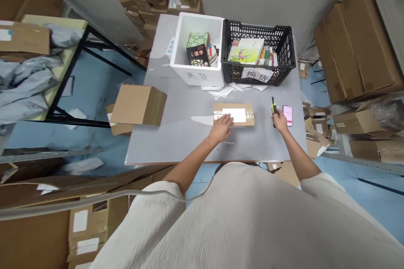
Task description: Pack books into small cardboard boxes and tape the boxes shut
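Note:
A small cardboard box [249, 121] with a white label and shiny clear tape lies flat on the grey table [176, 143]. My left hand [221, 128] rests on its left part, fingers stretched over the label's edge. To the right of the box, my right hand [280, 121] is closed around a yellow and black utility knife [274, 107], which points away from me. Whether its blade is out is too small to tell. Close beside that hand lies a phone [288, 114] with a pinkish lit screen.
Behind the box stand a white foam bin [197, 75] and a black plastic crate [280, 71], both holding books. Torn paper scraps [225, 91] lie before them. A larger carton [139, 105] overhangs the table's left edge. Boxes and shelves surround the table; a grey cable [126, 193] crosses lower left.

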Available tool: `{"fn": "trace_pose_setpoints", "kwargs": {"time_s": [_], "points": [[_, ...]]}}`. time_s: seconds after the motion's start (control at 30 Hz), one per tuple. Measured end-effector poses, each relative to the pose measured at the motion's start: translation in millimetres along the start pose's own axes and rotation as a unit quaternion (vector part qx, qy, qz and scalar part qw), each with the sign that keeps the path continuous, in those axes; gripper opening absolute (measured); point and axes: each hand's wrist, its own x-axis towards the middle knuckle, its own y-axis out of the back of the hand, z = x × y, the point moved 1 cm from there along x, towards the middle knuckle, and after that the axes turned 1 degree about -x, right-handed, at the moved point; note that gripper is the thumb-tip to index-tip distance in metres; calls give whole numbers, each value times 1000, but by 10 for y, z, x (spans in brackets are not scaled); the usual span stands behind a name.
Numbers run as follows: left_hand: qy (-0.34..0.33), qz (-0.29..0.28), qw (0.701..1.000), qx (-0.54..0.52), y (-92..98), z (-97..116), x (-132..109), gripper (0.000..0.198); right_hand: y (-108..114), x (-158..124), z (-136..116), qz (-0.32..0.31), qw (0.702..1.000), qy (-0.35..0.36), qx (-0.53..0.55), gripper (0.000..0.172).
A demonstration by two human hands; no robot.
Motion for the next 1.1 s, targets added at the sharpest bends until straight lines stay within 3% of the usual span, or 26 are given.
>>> {"fn": "trace_pose_setpoints", "kwargs": {"time_s": [0.13, 0.27, 0.37, 0.47, 0.57, 0.67, 1.1], "points": [[-19, 35, 999, -15, 13, -66, -74, 56, 15, -74, -472, -35, 996, 70, 44, 38], [4, 88, 996, -18, 41, -115, -161, 48, -128, -261, -927, -124, 973, 190, -31, 45], [7, 104, 994, -27, 11, -139, -220, 46, -308, -413, -1237, -154, 934, 281, -161, 43], [-12, 96, 995, -35, -50, -149, -233, 52, -529, -529, -1510, -186, 875, 335, -295, 39], [-20, 95, 994, -48, -90, -161, -198, 58, -727, -606, -1724, -205, 828, 342, -394, 41], [-27, 105, 992, -63, -103, -179, -158, 59, -860, -662, -1872, -210, 800, 339, -448, 42], [-55, 121, 988, -79, -117, -197, -165, 59, -1042, -763, -2061, -210, 758, 321, -527, 44]]}}
